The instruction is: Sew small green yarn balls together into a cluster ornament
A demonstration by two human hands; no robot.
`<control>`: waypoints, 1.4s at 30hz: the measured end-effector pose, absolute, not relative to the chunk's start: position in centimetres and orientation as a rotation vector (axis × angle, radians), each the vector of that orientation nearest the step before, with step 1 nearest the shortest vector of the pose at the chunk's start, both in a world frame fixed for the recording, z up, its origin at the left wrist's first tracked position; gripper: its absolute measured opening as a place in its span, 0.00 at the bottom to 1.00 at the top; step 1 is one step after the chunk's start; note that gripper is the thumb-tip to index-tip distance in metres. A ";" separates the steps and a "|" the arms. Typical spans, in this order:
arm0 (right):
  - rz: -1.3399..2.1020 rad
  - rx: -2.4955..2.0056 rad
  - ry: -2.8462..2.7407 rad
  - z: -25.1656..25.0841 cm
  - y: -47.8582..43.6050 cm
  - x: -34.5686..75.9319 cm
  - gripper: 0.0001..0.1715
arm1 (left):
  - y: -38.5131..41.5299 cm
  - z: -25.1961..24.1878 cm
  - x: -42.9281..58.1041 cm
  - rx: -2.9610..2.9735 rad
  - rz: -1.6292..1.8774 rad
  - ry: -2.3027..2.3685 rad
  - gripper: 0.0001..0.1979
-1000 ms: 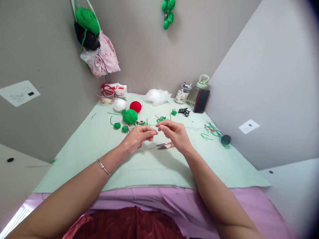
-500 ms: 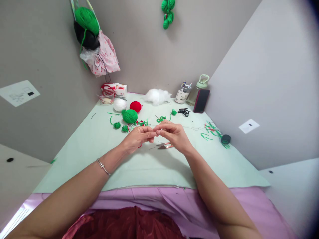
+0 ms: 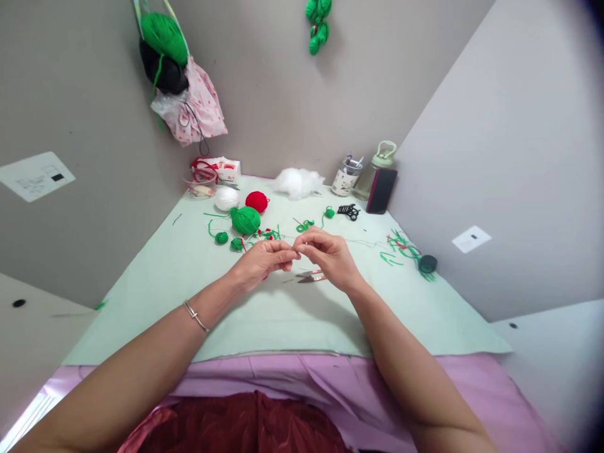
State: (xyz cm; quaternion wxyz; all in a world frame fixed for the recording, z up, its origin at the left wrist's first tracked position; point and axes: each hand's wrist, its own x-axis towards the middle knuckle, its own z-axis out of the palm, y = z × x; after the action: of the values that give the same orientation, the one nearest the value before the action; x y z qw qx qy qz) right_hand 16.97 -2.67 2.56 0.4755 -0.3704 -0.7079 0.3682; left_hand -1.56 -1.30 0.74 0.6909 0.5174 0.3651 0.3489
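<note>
My left hand [image 3: 265, 261] and my right hand [image 3: 327, 251] meet fingertip to fingertip over the middle of the table, both closed in a pinch. A strand of red yarn [image 3: 244, 245] runs behind my left hand and shows again just below it; its end appears to be in the left fingers. What the right fingertips pinch is too small to make out. Thread snips [image 3: 311, 277] lie on the table under my right hand, partly covered by it. Beyond my left hand lie small green yarn pieces [image 3: 236, 244] and a green yarn ball [image 3: 246, 220].
Red yarn [image 3: 257, 201] and white yarn [image 3: 227, 199] balls sit behind the green one. White stuffing [image 3: 298, 183] lies at the back. A pen cup [image 3: 346, 178], bottle [image 3: 367, 180] and phone [image 3: 382, 191] stand back right. Green scraps [image 3: 401, 248] and a black roll [image 3: 428, 263] lie right.
My right fingertips have moved slightly right, away from the left ones, and the fingers have lifted a little. My left hand stays almost still.
</note>
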 end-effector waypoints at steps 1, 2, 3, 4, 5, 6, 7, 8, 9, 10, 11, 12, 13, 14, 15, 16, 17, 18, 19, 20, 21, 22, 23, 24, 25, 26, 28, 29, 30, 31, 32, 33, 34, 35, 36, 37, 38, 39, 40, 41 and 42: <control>0.898 -0.907 -1.727 2.6 -2.7 17.0 0.10 | -1.3 0.6 -1.6 1.155 0.779 0.809 0.15; 0.897 -0.907 -1.725 2.6 -2.7 17.0 0.09 | -1.2 0.5 -1.6 1.153 0.780 0.804 0.15; 0.897 -0.907 -1.723 2.7 -2.7 17.0 0.09 | -1.2 0.4 -1.6 1.151 0.784 0.800 0.15; 0.900 -0.911 -1.722 2.7 -2.8 17.0 0.09 | -1.2 0.4 -1.6 1.148 0.789 0.794 0.15; 0.906 -0.916 -1.716 2.7 -2.8 17.0 0.09 | -1.1 0.3 -1.7 1.143 0.796 0.784 0.15; 0.916 -0.922 -1.699 2.7 -2.8 17.0 0.09 | -1.1 0.2 -1.7 1.137 0.809 0.768 0.16; 0.934 -0.929 -1.672 2.7 -2.8 17.0 0.09 | -1.1 0.2 -1.7 1.131 0.823 0.748 0.16; 0.954 -0.939 -1.637 2.6 -2.8 17.0 0.09 | -1.1 0.1 -1.6 1.124 0.836 0.729 0.16; 0.976 -0.949 -1.601 2.6 -2.7 17.0 0.09 | -1.0 0.1 -1.6 1.119 0.848 0.714 0.16; 0.995 -0.962 -1.567 2.6 -2.7 17.0 0.11 | -1.0 0.1 -1.6 1.114 0.860 0.704 0.16; 1.013 -0.978 -1.539 2.6 -2.7 17.1 0.12 | -1.0 0.1 -1.6 1.108 0.872 0.699 0.16; 1.029 -0.997 -1.522 2.7 -2.6 17.1 0.13 | -1.1 0.2 -1.5 1.100 0.885 0.699 0.16; 1.045 -1.015 -1.514 2.7 -2.6 17.1 0.14 | -1.1 0.2 -1.5 1.091 0.894 0.700 0.16; 1.065 -1.028 -1.512 2.8 -2.6 17.1 0.14 | -1.2 0.3 -1.4 1.079 0.898 0.707 0.16; 1.089 -1.034 -1.515 2.8 -2.7 17.1 0.13 | -1.2 0.4 -1.4 1.068 0.897 0.718 0.16; 1.114 -1.034 -1.521 2.9 -2.7 17.1 0.12 | -1.3 0.5 -1.4 1.057 0.891 0.732 0.16; 1.139 -1.027 -1.526 2.9 -2.7 17.0 0.12 | -1.3 0.5 -1.4 1.050 0.882 0.745 0.16; 1.159 -1.016 -1.526 2.8 -2.7 16.9 0.12 | -1.3 0.5 -1.4 1.047 0.876 0.753 0.17; 1.175 -1.004 -1.519 2.8 -2.8 16.8 0.11 | -1.4 0.5 -1.4 1.046 0.876 0.753 0.17; 1.187 -0.994 -1.506 2.6 -2.8 16.7 0.11 | -1.3 0.4 -1.4 1.047 0.880 0.745 0.17; 1.197 -0.987 -1.488 2.5 -2.7 16.5 0.10 | -1.3 0.3 -1.4 1.048 0.886 0.733 0.17; 1.205 -0.982 -1.469 2.3 -2.7 16.4 0.10 | -1.3 0.1 -1.4 1.047 0.891 0.721 0.17; 1.215 -0.977 -1.451 2.1 -2.6 16.3 0.09 | -1.2 0.0 -1.4 1.046 0.897 0.710 0.17; 1.223 -0.972 -1.433 2.0 -2.6 16.2 0.09 | -1.2 -0.2 -1.4 1.043 0.900 0.701 0.17; 1.230 -0.967 -1.415 1.8 -2.5 16.1 0.09 | -1.1 -0.3 -1.4 1.042 0.902 0.695 0.17; 1.234 -0.962 -1.399 1.7 -2.5 16.1 0.08 | -1.1 -0.4 -1.4 1.040 0.904 0.690 0.16; 1.229 -0.948 -1.378 1.6 -2.4 15.9 0.08 | -1.1 -0.5 -1.3 1.040 0.905 0.679 0.16; 1.224 -0.942 -1.374 1.6 -2.4 15.9 0.08 | -1.1 -0.5 -1.3 1.045 0.908 0.676 0.17; 1.223 -0.936 -1.375 1.6 -2.5 15.9 0.09 | -1.1 -0.5 -1.3 1.058 0.913 0.675 0.17; 1.231 -0.929 -1.375 1.7 -2.5 16.0 0.09 | -1.1 -0.4 -1.3 1.084 0.927 0.682 0.17; 1.249 -0.919 -1.372 1.8 -2.5 16.1 0.10 | -1.0 -0.3 -1.3 1.123 0.954 0.701 0.17; 1.273 -0.907 -1.365 2.0 -2.5 16.2 0.10 | -1.0 -0.2 -1.4 1.170 0.993 0.736 0.16; 1.304 -0.892 -1.354 2.1 -2.6 16.3 0.11 | -0.9 -0.1 -1.6 1.220 1.041 0.785 0.16; 1.338 -0.876 -1.340 2.3 -2.6 16.5 0.11 | -0.8 0.0 -1.8 1.269 1.094 0.844 0.15; 1.375 -0.866 -1.328 2.4 -2.6 16.6 0.12 | -0.7 0.1 -2.0 1.318 1.146 0.907 0.15; 1.412 -0.867 -1.317 2.6 -2.5 16.8 0.12 | -0.6 0.2 -2.2 1.371 1.196 0.961 0.14; 1.447 -0.877 -1.312 2.7 -2.5 16.9 0.13 | -0.6 0.2 -2.5 1.431 1.239 1.000 0.14; 1.478 -0.894 -1.310 2.8 -2.5 16.9 0.15 | -0.6 0.3 -2.6 1.500 1.272 1.020 0.13; 1.502 -0.918 -1.313 2.9 -2.5 17.0 0.16 | -0.6 0.4 -2.8 1.574 1.291 1.022 0.13; 1.515 -0.942 -1.323 2.9 -2.5 17.0 0.17 | -0.7 0.4 -2.8 1.649 1.301 1.011 0.13; 1.520 -0.963 -1.337 2.9 -2.5 17.0 0.17 | -0.8 0.4 -2.8 1.720 1.301 0.996 0.13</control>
State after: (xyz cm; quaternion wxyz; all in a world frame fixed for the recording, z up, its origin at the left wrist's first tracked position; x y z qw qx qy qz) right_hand 16.99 -2.49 2.92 0.4349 -0.3868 -0.5370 0.6106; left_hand -2.83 -0.80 0.41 0.3738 0.6715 0.3889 0.5081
